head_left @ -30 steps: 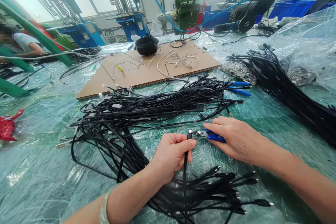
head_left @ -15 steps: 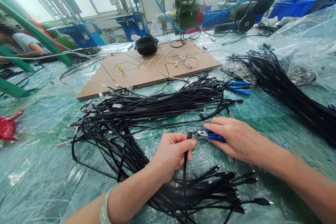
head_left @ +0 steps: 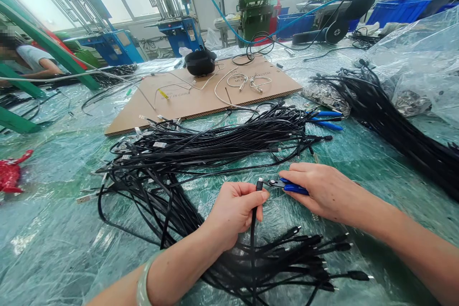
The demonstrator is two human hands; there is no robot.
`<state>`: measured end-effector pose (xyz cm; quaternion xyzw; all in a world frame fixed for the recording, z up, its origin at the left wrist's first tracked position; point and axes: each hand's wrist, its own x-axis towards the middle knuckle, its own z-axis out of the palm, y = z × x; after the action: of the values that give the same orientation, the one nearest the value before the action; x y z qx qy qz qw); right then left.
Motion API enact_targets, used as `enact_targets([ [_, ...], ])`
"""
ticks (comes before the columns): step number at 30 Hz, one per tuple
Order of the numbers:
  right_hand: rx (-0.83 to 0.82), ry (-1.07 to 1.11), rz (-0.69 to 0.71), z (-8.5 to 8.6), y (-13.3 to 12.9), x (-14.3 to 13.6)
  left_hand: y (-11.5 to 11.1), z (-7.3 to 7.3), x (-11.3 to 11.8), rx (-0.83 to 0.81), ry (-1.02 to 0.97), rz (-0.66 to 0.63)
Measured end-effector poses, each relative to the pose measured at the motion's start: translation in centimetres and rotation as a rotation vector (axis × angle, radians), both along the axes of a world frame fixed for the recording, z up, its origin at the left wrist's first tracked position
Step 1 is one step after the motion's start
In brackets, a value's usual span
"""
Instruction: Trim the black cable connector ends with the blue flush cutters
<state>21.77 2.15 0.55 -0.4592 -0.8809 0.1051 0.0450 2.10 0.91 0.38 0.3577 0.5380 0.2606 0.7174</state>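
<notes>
Between thumb and fingers, my left hand (head_left: 234,208) pinches a black USB cable (head_left: 253,244) just below its plug, which points up with its metal tip showing. My right hand (head_left: 324,193) is closed around blue-handled wire cutters (head_left: 294,188). Their jaws sit right beside the plug; whether they touch it I cannot tell. Under and around my left hand lies a bundle of black cables (head_left: 287,260), its plug ends fanned to the right. A larger heap of black cables (head_left: 215,141) stretches across the table beyond my hands.
A cardboard sheet (head_left: 201,100) carries white cables and a black bowl-like object (head_left: 200,62). Blue-handled pliers (head_left: 328,122) lie by the heap. More black cables (head_left: 398,119) are at right. A red object (head_left: 12,172) lies at left. A person (head_left: 34,60) sits far left behind a green frame.
The plug in my left hand has turned slightly, and its metal tip shows more plainly. My right hand and the cutters have shifted very little.
</notes>
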Motion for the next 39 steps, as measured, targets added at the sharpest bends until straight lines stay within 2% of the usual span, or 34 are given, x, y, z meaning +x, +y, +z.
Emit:
enact_targets([
  [11,-0.035,-0.012,0.004,0.02,-0.07,0.13,-0.1,-0.09,-0.05,-0.004,0.012,-0.016],
  [23,0.109,0.014,0.034,0.04,-0.07,0.04,-0.02,-0.06,-0.06,0.0,0.014,-0.017],
  [39,0.033,0.006,0.021,-0.08,-0.09,0.1,-0.09,-0.01,0.01,0.009,0.022,-0.031],
])
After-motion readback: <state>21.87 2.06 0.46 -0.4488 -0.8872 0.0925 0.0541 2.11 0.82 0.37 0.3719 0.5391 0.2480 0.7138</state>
